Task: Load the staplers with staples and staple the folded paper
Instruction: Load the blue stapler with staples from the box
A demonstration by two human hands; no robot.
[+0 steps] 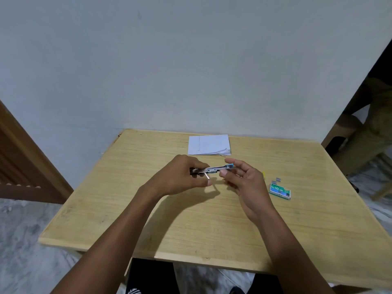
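Observation:
My left hand grips the rear of a small stapler held above the middle of the table, its metal magazine showing and a blue tip pointing right. A thin metal rod sticks out below it. My right hand pinches the stapler's front part between thumb and fingertips. Folded white paper lies flat at the table's far edge, with a row of staples along its left side. A green staple box rests to the right, with loose staple strips just behind it.
The wooden table stands against a pale wall. A small yellow object peeks out behind my right hand. A wooden door frame is at the left, and a person's legs beside a chair at the far right.

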